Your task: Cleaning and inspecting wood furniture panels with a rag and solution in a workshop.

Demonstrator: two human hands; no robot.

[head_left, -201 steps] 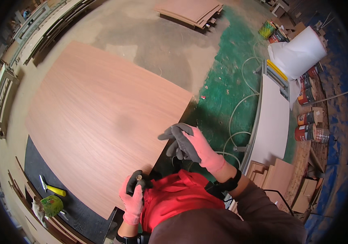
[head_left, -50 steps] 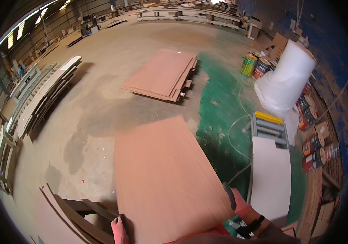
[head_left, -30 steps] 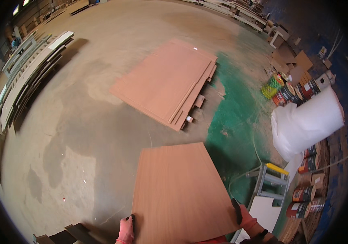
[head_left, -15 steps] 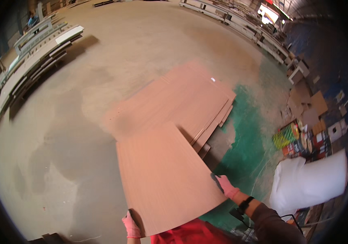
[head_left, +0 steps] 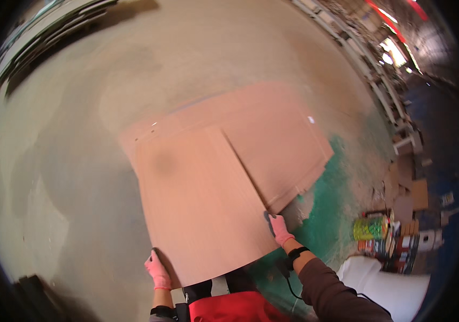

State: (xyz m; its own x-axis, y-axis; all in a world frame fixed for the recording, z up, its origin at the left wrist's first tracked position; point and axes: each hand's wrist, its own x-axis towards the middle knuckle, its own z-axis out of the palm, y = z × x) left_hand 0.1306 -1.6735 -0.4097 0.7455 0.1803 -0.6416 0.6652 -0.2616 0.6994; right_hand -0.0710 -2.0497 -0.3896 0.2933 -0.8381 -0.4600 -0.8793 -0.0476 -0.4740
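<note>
A large, flat wood-grain board stretches out in front of me, its far part over a stack of similar reddish-brown boards on the floor. My left hand, in a pink and dark glove, is closed on the board's near left edge. On the right edge, near the close corner, my right hand grips it in a matching glove. Both hands' undersides are hidden, and I cannot tell whether the board's far edge touches the stack.
At the upper left a long pile of panels rests. To the right lie cardboard pieces, a yellow-green container and a white wrapped roll. Green paint covers the floor beside the stack. A long rack runs along the upper right.
The board has moved away from me, farther over the stack, with both hands still gripping it. My view has shifted, and the surroundings appear turned.
</note>
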